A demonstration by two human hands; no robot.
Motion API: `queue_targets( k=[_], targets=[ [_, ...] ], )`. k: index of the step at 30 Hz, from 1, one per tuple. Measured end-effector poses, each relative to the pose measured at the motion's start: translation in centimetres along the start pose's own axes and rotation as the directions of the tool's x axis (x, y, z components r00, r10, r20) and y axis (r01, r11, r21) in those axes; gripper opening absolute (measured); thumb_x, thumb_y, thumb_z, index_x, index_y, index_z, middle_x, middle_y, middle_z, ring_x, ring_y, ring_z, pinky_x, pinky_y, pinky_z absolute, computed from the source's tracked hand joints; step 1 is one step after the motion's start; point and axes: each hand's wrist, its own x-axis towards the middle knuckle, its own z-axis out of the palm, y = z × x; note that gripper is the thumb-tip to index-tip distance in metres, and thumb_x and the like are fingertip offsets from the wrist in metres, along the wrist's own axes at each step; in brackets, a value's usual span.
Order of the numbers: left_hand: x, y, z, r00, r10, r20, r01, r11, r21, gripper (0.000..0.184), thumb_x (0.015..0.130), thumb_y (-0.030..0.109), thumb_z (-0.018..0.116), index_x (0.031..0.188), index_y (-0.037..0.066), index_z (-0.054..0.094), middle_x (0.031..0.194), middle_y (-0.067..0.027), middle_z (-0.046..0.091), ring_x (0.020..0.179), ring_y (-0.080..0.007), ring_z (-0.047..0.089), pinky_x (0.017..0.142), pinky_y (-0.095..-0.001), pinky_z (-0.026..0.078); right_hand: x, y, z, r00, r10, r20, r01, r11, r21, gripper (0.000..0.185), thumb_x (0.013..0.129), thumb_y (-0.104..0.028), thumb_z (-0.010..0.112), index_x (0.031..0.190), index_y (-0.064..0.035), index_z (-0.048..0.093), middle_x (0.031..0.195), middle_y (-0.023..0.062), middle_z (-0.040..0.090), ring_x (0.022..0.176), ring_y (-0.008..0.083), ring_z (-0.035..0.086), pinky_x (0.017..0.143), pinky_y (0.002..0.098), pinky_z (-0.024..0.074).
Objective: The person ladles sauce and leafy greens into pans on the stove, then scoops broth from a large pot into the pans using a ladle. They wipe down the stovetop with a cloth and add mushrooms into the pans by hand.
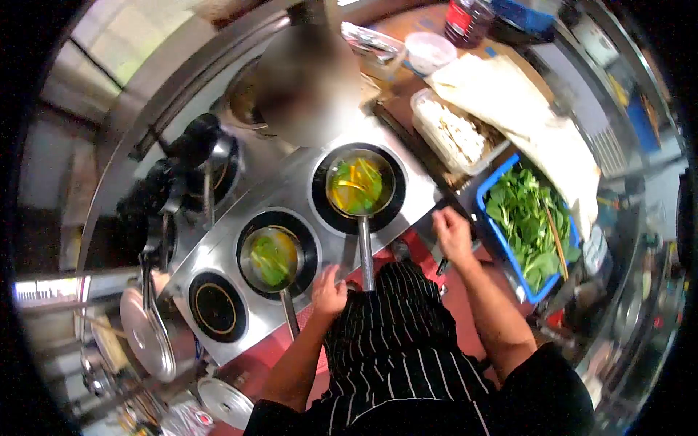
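My left hand (pixel 329 292) hovers at the front edge of the steel cooktop, between two pan handles, fingers apart and holding nothing. Left of it, a saucepan (pixel 270 258) with green vegetables in liquid sits on a round black hob, its handle pointing towards me. A second saucepan (pixel 361 182), with green leaves and orange strips in liquid, stands on the hob farther right. My right hand (pixel 453 234) is raised near the counter corner, its fingers curled in, with no object showing in it. Beside it is a blue tray (pixel 525 293) of leafy greens.
A bare hob (pixel 218 306) is at the left end of the steel cooktop. A lidded pot (pixel 147 334) stands beyond it. Behind the blue tray are a container of chopped white food (pixel 454 134) and a pale cloth (pixel 502 91). A blurred person (pixel 309 83) is across the cooktop.
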Motion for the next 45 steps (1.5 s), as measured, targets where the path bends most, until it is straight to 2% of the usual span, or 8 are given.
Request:
queue_targets(
  k=[5,16,26,31,35,38,41,45],
  targets=[
    [3.4,0.3,0.4,0.926,0.244,0.289,-0.331,0.893,0.306,0.074,0.079,0.028,0.066,0.142,0.004,0.036,0.149,-0.0216,0.028,0.142,-0.039,0.02,0.116,-0.0538,0.013,-10.2,8.4,8.8,0.922,0.373,0.099,-0.383,0.854,0.352,0.019,0.094,-0.015,0.053,0.104,-0.0006,0.062,0.079,0.0076,0.062,0.073,0.0138,0.057,0.068,0.0291,0.0472],
    [6.0,-3.8,5.1,0.844,0.437,0.311,-0.537,0.667,0.517,0.081,0.074,0.04,0.068,0.138,0.002,0.037,0.146,-0.0248,0.03,0.139,-0.0435,0.022,0.114,-0.0594,0.014,-4.9,18.9,19.2,0.861,0.506,0.054,-0.452,0.711,0.539,0.053,0.087,0.006,0.045,0.139,-0.0061,0.043,0.12,0.0045,0.056,0.108,0.0158,0.053,0.094,0.0267,0.041],
    [6.0,-5.0,6.5,0.864,0.423,0.274,-0.503,0.684,0.529,0.091,0.066,0.043,0.067,0.139,0.0,0.034,0.141,-0.0227,0.031,0.137,-0.0448,0.025,0.113,-0.0584,0.019,1.9,25.8,24.0,0.751,0.638,0.17,-0.51,0.396,0.763,0.054,0.095,-0.005,0.043,0.147,-0.0076,0.031,0.096,0.0074,0.061,0.073,0.015,0.055,0.062,0.0302,0.0476],
    [6.0,-7.1,6.8,0.844,0.475,0.247,-0.536,0.743,0.401,0.092,0.082,0.063,0.053,0.143,-0.004,0.034,0.149,-0.0282,0.021,0.138,-0.0421,0.023,0.115,-0.0539,0.015,1.5,24.9,23.8,0.754,0.649,0.104,-0.51,0.477,0.716,0.057,0.094,-0.005,0.043,0.149,-0.0118,0.031,0.086,0.0066,0.06,0.065,0.0138,0.052,0.059,0.0295,0.0459],
    [6.0,-6.8,7.3,0.875,0.371,0.311,-0.478,0.566,0.672,0.089,0.065,0.042,0.064,0.137,-0.004,0.039,0.138,-0.0259,0.036,0.134,-0.0482,0.027,0.112,-0.0581,0.02,1.7,24.8,22.9,0.78,0.623,-0.053,-0.43,0.595,0.679,0.057,0.094,-0.006,0.045,0.149,-0.0124,0.032,0.082,0.0042,0.059,0.063,0.0122,0.05,0.058,0.0274,0.0444],
    [6.0,-7.7,7.3,0.869,0.409,0.277,-0.482,0.579,0.658,0.089,0.068,0.044,0.065,0.138,-0.004,0.037,0.138,-0.0254,0.035,0.135,-0.0472,0.027,0.113,-0.0577,0.02,1.2,26.0,20.7,0.787,0.58,0.21,-0.546,0.497,0.675,0.054,0.092,-0.003,0.046,0.144,-0.0107,0.04,0.087,0.002,0.059,0.067,0.0124,0.052,0.06,0.0272,0.0453],
    [5.9,-7.5,7.1,0.855,0.443,0.268,-0.504,0.593,0.628,0.087,0.072,0.044,0.065,0.138,-0.004,0.035,0.14,-0.0248,0.033,0.137,-0.0453,0.024,0.113,-0.0572,0.018,-0.5,26.4,23.8,0.822,0.557,0.118,-0.468,0.542,0.698,0.06,0.081,-0.001,0.044,0.139,-0.0129,0.048,0.121,0.0145,0.062,0.105,0.0234,0.059,0.091,0.0286,0.0457],
    [5.8,-7.6,6.9,0.846,0.463,0.263,-0.524,0.633,0.57,0.086,0.075,0.043,0.065,0.139,-0.003,0.032,0.142,-0.0244,0.029,0.139,-0.0426,0.02,0.115,-0.0569,0.015,-9.3,21.8,29.1,0.724,0.601,0.339,-0.647,0.421,0.636,0.051,0.084,0.007,0.04,0.133,-0.0052,0.052,0.124,0.0058,0.058,0.117,0.017,0.049,0.1,0.0273,0.0368]
  ],
)
